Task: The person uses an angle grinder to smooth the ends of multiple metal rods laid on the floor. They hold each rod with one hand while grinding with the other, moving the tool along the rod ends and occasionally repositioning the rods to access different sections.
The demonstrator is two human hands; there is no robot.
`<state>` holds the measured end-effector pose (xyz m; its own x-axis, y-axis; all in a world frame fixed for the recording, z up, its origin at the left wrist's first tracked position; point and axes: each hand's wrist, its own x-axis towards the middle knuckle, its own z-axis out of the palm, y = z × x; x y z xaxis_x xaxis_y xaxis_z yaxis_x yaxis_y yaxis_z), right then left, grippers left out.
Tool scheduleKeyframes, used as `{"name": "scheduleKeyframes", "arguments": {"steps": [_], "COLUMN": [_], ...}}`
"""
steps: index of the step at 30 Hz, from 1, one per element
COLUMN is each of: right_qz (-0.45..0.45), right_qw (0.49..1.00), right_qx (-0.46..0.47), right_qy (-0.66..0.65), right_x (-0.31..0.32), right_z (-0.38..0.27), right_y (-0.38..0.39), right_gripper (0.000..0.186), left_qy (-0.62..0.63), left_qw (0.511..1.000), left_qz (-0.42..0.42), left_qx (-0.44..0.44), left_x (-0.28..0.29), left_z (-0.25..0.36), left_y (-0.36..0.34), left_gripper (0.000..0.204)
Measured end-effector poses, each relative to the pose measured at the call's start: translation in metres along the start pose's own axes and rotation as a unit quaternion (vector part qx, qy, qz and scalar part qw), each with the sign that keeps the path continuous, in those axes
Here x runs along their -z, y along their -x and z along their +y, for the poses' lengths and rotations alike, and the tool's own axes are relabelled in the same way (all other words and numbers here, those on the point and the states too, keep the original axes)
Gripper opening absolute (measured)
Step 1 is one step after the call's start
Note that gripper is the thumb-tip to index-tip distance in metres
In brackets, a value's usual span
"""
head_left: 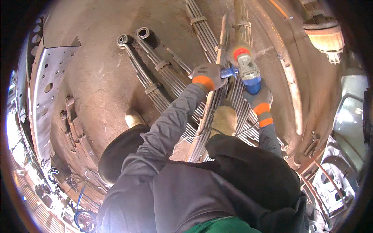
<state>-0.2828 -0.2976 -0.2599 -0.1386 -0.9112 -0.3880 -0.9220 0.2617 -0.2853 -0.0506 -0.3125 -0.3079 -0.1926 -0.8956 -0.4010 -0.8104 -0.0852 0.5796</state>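
My left hand (206,77), in a gray and orange glove, is closed on the blue side handle (228,72) of an angle grinder (249,69). My right hand (261,101), gloved alike, holds the grinder's blue rear body. The red head (241,52) with its blurred disc is over stacked leaf springs (237,93) on the floor; I cannot tell whether it touches them. Two spring packs with eyed ends (151,87) lie to the left. My booted feet (225,118) are among the springs, with a cable (185,138) running across below the grinder.
A long rusty bar (289,77) lies to the right, near a cylindrical metal-and-plastic part (324,39) at top right. A perforated steel beam (42,101) and smaller loose springs (79,136) lie at left. Silvery metal parts (332,178) crowd the lower right edge.
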Motion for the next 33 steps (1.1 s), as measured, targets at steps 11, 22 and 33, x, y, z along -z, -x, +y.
{"name": "scheduleKeyframes", "arguments": {"steps": [11,22,33], "right_qz": [-0.016,-0.026,-0.086], "right_qw": [0.957,0.769,0.723], "right_qx": [-0.006,-0.1,-0.163], "right_qy": [-0.289,-0.631,-0.665], "right_x": [-0.019,-0.07,-0.037], "right_z": [0.027,-0.065,-0.068], "right_y": [-0.032,-0.032,-0.007], "right_gripper": [0.061,0.039,0.037], "left_qy": [-0.208,-0.546,-0.596], "left_qw": [0.976,0.826,0.78], "left_qz": [-0.037,-0.1,-0.156], "left_qx": [-0.046,-0.103,-0.105], "left_x": [0.06,0.156,0.143], "left_z": [0.049,0.125,0.16], "left_y": [-0.064,-0.106,-0.115], "left_gripper": [0.035,0.03,0.026]}}
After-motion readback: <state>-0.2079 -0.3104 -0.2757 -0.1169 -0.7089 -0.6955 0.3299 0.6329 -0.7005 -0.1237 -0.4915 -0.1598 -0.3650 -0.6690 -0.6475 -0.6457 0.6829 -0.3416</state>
